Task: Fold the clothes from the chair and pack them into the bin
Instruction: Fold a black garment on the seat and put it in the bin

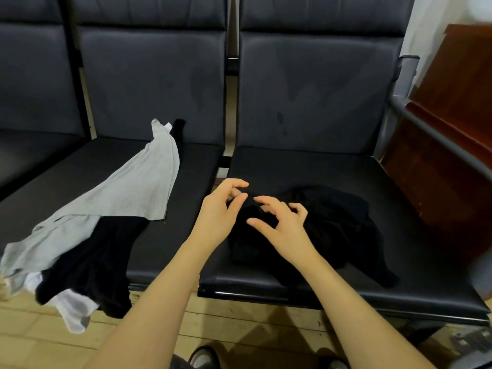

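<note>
A crumpled black garment [338, 230] lies on the right seat [306, 166] of a row of black padded chairs. My left hand [218, 211] hovers at the garment's upper left edge, fingers curled and apart, thumb and forefinger near the cloth. My right hand [282, 225] is just above the garment's middle, fingers spread, holding nothing that I can see. On the middle seat [186, 209] lies a heap of clothes: a light grey garment [127, 193], a black one [95, 262] and a white piece [72, 310] hanging over the front edge. No bin is in view.
A dark brown wooden cabinet [450, 145] stands right of the chairs, behind a grey metal armrest [426, 129]. A third seat [29, 155] is at the left. Pale wooden floor [40, 334] runs along the bottom, with my shoes [205, 355] at the edge.
</note>
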A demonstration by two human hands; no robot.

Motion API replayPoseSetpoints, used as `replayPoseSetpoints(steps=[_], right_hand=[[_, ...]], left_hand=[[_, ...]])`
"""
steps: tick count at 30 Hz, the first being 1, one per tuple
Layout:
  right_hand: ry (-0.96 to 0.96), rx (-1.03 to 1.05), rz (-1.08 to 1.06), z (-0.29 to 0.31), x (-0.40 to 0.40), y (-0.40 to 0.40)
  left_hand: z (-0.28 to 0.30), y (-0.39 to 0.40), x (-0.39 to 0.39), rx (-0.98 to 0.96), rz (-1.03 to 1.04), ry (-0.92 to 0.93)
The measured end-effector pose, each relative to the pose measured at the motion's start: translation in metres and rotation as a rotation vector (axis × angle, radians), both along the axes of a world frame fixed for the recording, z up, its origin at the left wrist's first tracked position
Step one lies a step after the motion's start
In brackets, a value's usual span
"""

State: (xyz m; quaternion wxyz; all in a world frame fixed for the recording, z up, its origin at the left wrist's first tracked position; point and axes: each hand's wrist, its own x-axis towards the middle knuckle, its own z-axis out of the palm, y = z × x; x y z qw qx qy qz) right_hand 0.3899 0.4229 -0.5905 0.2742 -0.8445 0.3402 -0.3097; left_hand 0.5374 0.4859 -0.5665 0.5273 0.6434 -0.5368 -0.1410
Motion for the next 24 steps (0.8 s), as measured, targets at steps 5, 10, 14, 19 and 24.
replayPoseSetpoints(steps=[5, 10, 14, 19, 24], right_hand=[[-0.045, 0.097, 0.059, 0.005, -0.004, 0.0], [-0.101, 0.035, 0.049, 0.015, -0.026, -0.01], [-0.181, 0.022, -0.015, 0.013, -0.042, -0.017], [-0.166, 0.016, -0.096, 0.013, -0.055, -0.02], [-0.057, -0.079, -0.212, 0.011, -0.063, -0.018]], left_hand=[[-0.005, 0.002, 0.011, 0.099, 0.021, -0.072], [-0.006, 0.004, 0.008, 0.13, -0.098, -0.136], [-0.002, 0.007, -0.001, 0.169, -0.245, -0.205], [-0.003, 0.003, -0.01, 0.142, -0.287, -0.2], [0.0, 0.002, -0.012, 0.174, -0.241, -0.148]])
